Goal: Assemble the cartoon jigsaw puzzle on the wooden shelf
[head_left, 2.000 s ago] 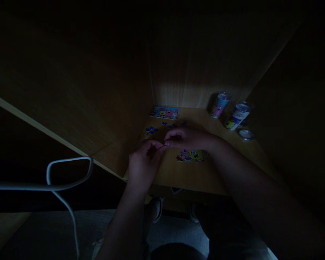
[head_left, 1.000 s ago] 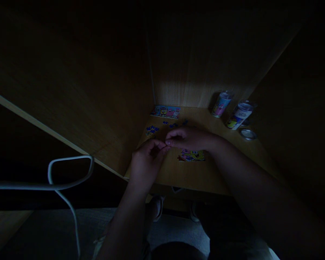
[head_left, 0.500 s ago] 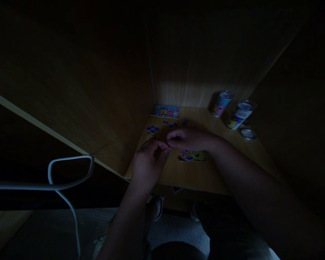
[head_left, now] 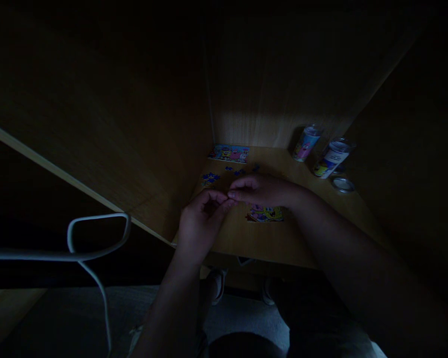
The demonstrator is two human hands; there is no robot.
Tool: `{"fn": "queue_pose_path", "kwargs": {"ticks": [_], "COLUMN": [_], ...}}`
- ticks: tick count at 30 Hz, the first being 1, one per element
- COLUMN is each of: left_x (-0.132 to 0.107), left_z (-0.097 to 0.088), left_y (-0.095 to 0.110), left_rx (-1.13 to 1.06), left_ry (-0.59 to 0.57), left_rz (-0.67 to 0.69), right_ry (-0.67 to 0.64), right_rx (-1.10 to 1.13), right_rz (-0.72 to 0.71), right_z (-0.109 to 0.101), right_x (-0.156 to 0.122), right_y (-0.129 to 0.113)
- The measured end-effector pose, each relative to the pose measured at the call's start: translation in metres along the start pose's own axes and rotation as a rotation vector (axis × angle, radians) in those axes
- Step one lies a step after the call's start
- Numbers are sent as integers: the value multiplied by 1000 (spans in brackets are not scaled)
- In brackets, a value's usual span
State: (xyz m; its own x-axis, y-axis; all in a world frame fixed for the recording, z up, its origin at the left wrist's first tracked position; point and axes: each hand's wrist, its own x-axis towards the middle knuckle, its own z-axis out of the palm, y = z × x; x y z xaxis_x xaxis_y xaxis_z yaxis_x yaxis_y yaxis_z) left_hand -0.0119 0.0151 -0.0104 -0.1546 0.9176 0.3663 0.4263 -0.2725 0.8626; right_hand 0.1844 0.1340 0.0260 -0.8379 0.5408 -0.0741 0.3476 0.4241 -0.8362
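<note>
In the dim head view, my left hand and my right hand meet fingertip to fingertip above the wooden surface. Both are pinched closed; whatever sits between the fingertips is too small and dark to make out. Just below my right hand lies a partly joined jigsaw puzzle with a yellow cartoon figure, part of it covered by that hand. Loose blue puzzle pieces are clustered beyond my left hand, and several more pieces are scattered behind my right hand. A colourful cartoon picture strip lies at the back left.
Two clear cylindrical containers with cartoon labels, one nearer the back and one in front, stand at the right. A round metal-rimmed lid lies beside them. Wooden panels enclose the surface. A white cable loops at the left.
My left hand has shifted slightly to the left, and the fingertips of both hands are still together. The puzzle, loose pieces and containers stay where they were.
</note>
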Motion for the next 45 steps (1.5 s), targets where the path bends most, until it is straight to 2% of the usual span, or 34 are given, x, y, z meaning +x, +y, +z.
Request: {"fn": "queue_pose_path", "kwargs": {"ticks": [8,12,22,45], "left_x": [1,1,1,0], "left_z": [-1,-1,-1,0], "left_y": [1,0,1,6], "left_rx": [-31,-58,-49,107], "left_ry": [15,-13,-26,-20], "left_rz": [-23,-35,-31,-7], "right_ry": [-7,-10,-16,-31], "right_rx": [45,19,-5,-31], "right_rz": [-32,-45,-25,21], "right_z": [-1,-1,0,0], "right_x": [-1,-1,0,-1], "right_y": [-2,-1,0,-5]}}
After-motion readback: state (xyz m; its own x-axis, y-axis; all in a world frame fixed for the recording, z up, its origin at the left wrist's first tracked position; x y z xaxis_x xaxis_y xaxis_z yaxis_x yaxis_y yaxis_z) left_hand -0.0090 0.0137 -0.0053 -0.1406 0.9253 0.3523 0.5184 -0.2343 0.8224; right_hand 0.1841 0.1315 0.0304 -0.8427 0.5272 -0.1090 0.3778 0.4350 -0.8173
